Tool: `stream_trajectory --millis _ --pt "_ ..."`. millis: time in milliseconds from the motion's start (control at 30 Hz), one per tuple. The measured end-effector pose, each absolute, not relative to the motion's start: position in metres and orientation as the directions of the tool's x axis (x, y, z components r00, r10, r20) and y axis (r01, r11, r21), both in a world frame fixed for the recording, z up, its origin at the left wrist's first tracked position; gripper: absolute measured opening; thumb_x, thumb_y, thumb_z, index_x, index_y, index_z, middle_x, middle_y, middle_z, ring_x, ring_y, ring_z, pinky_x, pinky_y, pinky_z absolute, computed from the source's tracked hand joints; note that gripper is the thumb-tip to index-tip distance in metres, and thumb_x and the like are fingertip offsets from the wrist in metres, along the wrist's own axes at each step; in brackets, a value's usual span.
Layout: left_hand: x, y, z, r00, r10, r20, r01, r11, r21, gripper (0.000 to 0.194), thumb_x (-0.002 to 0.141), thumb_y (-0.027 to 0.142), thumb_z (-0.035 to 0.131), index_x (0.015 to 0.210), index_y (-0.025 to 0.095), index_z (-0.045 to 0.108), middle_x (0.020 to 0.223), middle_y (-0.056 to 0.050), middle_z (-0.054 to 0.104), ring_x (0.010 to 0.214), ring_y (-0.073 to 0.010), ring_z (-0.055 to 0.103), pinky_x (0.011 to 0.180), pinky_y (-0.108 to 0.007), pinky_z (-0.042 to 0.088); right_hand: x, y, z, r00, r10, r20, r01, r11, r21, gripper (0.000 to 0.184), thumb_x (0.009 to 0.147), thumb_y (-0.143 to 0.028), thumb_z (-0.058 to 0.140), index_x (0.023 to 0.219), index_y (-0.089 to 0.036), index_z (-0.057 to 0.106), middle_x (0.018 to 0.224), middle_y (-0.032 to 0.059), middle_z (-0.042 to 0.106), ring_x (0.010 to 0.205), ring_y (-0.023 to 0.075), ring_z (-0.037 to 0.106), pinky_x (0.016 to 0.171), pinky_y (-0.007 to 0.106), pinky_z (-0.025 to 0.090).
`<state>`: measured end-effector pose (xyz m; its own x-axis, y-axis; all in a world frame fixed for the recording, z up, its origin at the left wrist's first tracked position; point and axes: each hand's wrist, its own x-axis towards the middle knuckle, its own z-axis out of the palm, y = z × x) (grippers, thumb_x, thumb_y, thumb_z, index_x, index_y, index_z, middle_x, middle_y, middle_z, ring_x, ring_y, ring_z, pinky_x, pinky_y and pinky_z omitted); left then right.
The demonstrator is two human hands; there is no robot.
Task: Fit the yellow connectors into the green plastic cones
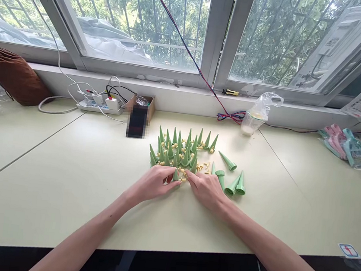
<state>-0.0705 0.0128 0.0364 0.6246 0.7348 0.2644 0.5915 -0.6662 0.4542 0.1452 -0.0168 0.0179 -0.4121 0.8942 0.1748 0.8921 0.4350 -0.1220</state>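
Observation:
Near the front of a cluster of upright green plastic spikes [186, 155], my left hand [154, 182] is closed round one green spike [176, 176] that points up. A small yellow fitting [182, 179] sticks out from that spike's side. My right hand [208, 191] reaches in from the other side, its fingertips closed at a yellow fitting [182, 170] just behind the held spike. Several loose yellow fittings [206, 166] lie beyond my right fingers. Right of that hand, several green spikes [240, 186] without visible fittings lie or stand on the table, and one spike [227, 161] lies on its side farther back.
The pale table [79, 193] runs up to a window ledge. A power strip [100, 107] with cables, a small cardboard box [149, 106] and a dark blurred object [137, 122] stand at the back. Behind right are a plastic cup in a bag [254, 118] and pastel packets [350, 146].

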Motion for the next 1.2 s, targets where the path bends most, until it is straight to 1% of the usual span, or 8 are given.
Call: stream_trajectory --millis 300,433,567,767,933,1067,1133,1200 --pt "-0.070 0.011 0.036 0.613 0.755 0.235 0.614 -0.642 0.459 0.035 0.092 0.038 0.058 0.067 0.018 0.046 0.057 0.004 0.053 0.051 -0.0102 0.043 0.053 -0.023 0.033 0.145 -0.015 0.021 -0.455 0.882 0.125 0.881 0.466 -0.077 0.032 0.106 -0.029 0.038 0.127 -0.026 0.061 0.076 0.0032 0.065 0.058 0.0141 0.055 0.054 0.026 0.020" --pt "-0.070 0.013 0.035 0.617 0.752 0.231 0.618 -0.645 0.449 0.033 0.093 0.038 0.058 0.068 0.018 0.049 0.058 0.003 0.054 0.052 -0.0109 0.044 0.053 -0.024 0.034 0.145 -0.015 0.019 -0.447 0.878 0.169 0.879 0.466 -0.101 0.027 0.104 -0.026 0.040 0.110 -0.023 0.066 0.075 0.0023 0.063 0.058 0.0128 0.053 0.054 0.026 0.019" --pt "-0.070 0.013 0.035 0.624 0.746 0.232 0.615 -0.652 0.443 0.030 0.093 0.037 0.058 0.071 0.017 0.054 0.062 0.002 0.056 0.056 -0.0122 0.048 0.056 -0.024 0.037 0.146 -0.015 0.014 -0.444 0.867 0.225 0.869 0.478 -0.127 0.023 0.101 -0.022 0.043 0.092 -0.019 0.064 0.075 0.0018 0.062 0.058 0.0115 0.049 0.053 0.026 0.018" --pt "-0.070 0.013 0.033 0.614 0.765 0.195 0.630 -0.623 0.464 0.025 0.094 0.036 0.055 0.080 0.016 0.060 0.062 0.001 0.059 0.056 -0.0129 0.050 0.057 -0.025 0.038 0.147 -0.015 0.010 -0.434 0.859 0.270 0.860 0.484 -0.158 0.023 0.100 -0.022 0.046 0.082 -0.018 0.059 0.075 0.0014 0.059 0.058 0.0104 0.046 0.053 0.026 0.018" --pt "-0.068 0.011 0.033 0.608 0.773 0.179 0.624 -0.606 0.493 0.024 0.094 0.036 0.054 0.084 0.016 0.064 0.065 0.000 0.062 0.055 -0.0132 0.051 0.056 -0.026 0.039 0.148 -0.015 0.010 -0.427 0.858 0.285 0.854 0.486 -0.183 0.021 0.099 -0.020 0.047 0.084 -0.016 0.060 0.078 0.0024 0.061 0.058 0.0110 0.048 0.053 0.025 0.020" --pt "-0.067 0.011 0.034 0.610 0.772 0.179 0.615 -0.604 0.506 0.024 0.095 0.035 0.054 0.103 0.016 0.067 0.063 0.001 0.062 0.054 -0.0139 0.052 0.055 -0.025 0.039 0.148 -0.017 0.009 -0.397 0.849 0.349 0.834 0.492 -0.249 0.017 0.098 -0.018 0.047 0.088 -0.015 0.061 0.078 0.0030 0.063 0.058 0.0117 0.049 0.053 0.025 0.024" --pt "-0.067 0.011 0.035 0.613 0.770 0.178 0.613 -0.606 0.507 0.023 0.095 0.035 0.053 0.099 0.016 0.067 0.066 0.000 0.064 0.056 -0.0142 0.053 0.055 -0.025 0.039 0.149 -0.019 0.010 -0.369 0.842 0.393 0.813 0.498 -0.303 0.016 0.099 -0.019 0.047 0.091 -0.015 0.060 0.079 0.0027 0.064 0.057 0.0112 0.050 0.053 0.025 0.026" --pt "-0.067 0.011 0.035 0.613 0.770 0.175 0.613 -0.604 0.509 0.023 0.095 0.034 0.053 0.087 0.016 0.065 0.070 -0.001 0.067 0.058 -0.0140 0.054 0.056 -0.025 0.039 0.150 -0.020 0.010 -0.339 0.834 0.434 0.783 0.506 -0.361 0.014 0.099 -0.020 0.047 0.093 -0.015 0.059 0.079 0.0023 0.064 0.057 0.0109 0.051 0.053 0.024 0.028"
